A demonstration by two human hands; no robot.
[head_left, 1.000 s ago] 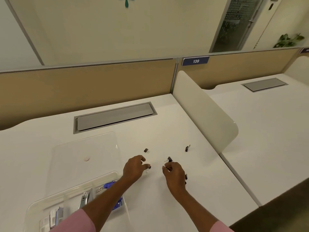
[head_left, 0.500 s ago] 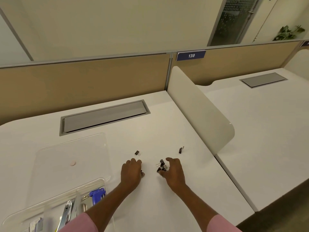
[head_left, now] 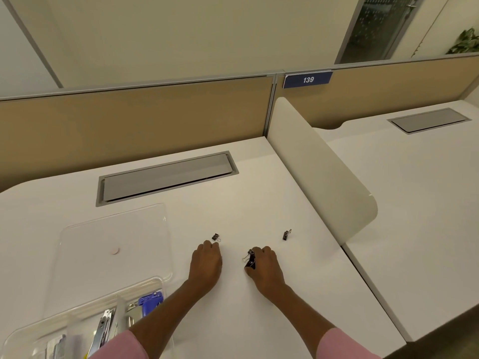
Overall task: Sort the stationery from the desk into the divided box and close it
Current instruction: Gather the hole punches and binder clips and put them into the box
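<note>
Head view looks down on a white surface (head_left: 259,320) where small black binder clips lie scattered. The right hand (head_left: 265,268) rests low on the surface with its fingers pinched together on a cluster of binder clips (head_left: 250,259), their wire handles poking out to the left of the thumb. The left hand (head_left: 206,263) lies knuckles up beside it, fingers curled under; whether anything is held beneath them cannot be told from this angle. Just beyond the left hand's fingertips sits one loose binder clip (head_left: 215,237), close to but apart from the hand. Another single binder clip (head_left: 286,234) stands farther right, well apart from both hands, near the foot of the cream divider panel (head_left: 321,172).

The divided box (head_left: 77,325), clear plastic, sits at the lower left corner of the surface, partly cut off by the frame edge and crossed by the left forearm. Its compartments hold a blue stapler-like item (head_left: 150,301), a metal clip-like tool (head_left: 103,330) and some pale items too blurred to name. The clear lid (head_left: 114,244) lies open and flat behind the box, with a small round pink spot on it.

Farther back, a grey cable flap (head_left: 166,176) is set into the surface, in front of a tan partition (head_left: 129,117) carrying a blue plate marked 139 (head_left: 308,79).
</note>
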